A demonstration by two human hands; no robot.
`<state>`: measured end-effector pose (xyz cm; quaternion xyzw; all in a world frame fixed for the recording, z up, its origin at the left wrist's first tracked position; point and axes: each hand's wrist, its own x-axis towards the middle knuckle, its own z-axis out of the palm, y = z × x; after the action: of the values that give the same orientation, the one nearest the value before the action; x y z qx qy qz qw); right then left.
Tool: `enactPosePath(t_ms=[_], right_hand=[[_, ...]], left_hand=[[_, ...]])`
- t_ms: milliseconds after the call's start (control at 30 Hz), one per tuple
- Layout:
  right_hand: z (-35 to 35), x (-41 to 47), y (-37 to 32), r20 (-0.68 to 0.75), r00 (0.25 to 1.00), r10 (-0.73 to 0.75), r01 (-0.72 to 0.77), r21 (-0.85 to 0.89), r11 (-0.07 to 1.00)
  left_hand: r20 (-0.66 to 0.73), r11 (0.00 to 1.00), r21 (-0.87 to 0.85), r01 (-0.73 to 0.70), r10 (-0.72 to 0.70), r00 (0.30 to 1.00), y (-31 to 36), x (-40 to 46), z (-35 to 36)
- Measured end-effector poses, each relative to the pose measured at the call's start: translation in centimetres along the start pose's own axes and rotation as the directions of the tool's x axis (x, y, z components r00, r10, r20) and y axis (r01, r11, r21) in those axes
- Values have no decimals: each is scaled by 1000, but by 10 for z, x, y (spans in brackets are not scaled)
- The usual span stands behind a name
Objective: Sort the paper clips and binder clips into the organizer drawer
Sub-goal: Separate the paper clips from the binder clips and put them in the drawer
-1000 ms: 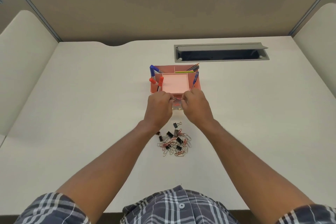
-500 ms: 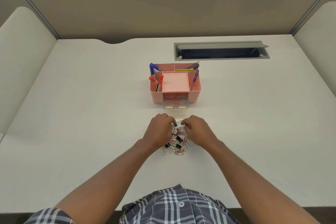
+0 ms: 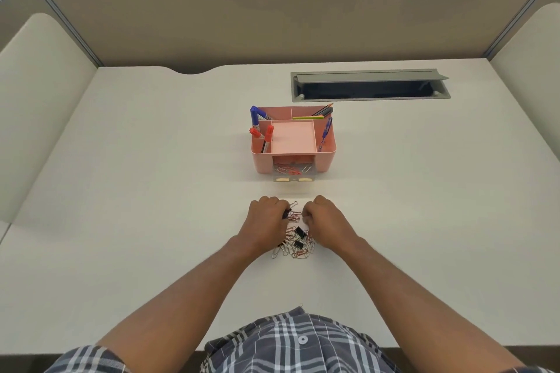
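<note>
- The clips (image 3: 295, 239) lie heaped between my hands: light, thin wire paper clips that tangle, and stiff binder clips best pinched by the body.
- My left hand (image 3: 266, 219) curls, seemingly pinching a black binder clip (image 3: 286, 214).
- My right hand (image 3: 325, 221) curls; I cannot tell what it holds.
- The drawer (image 3: 293, 173) sits open beyond my knuckles.

On the cream counter (image 3: 151, 191), the pink plastic organizer (image 3: 325, 157) stands behind a loose pile of metal paper clips and black binder clips (image 3: 295, 244); its clear drawer (image 3: 293, 173), holding clips, faces them.
</note>
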<state>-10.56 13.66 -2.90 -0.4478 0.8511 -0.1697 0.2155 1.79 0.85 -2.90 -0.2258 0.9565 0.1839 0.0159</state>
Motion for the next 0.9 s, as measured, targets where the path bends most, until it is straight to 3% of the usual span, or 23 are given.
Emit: enactPosePath(t_ms=[200,433,567,667,900], right_hand=[[0,-2,2,-42,999,29,-28,34,999],[13,-2,-9,-53,998,42,-42,-5,999],[16,-1,-9,-95,995,28,-32,-35,999],[14,1,-7,-78,997,20,-23,-39,999],[9,3,-3,-30,1000,9,-10,-13,1000]], left_hand=[[-124,994,-69,82,-90,988,-6,-2,-6],[-104,976,82,204,-195,975,-10,2,-8],[-167,993,39,112,-104,981,-4,-5,-6],[-97,997,74,11,-4,995,1,-10,1],[-54,991,130,25,-18,998,8,-6,5]])
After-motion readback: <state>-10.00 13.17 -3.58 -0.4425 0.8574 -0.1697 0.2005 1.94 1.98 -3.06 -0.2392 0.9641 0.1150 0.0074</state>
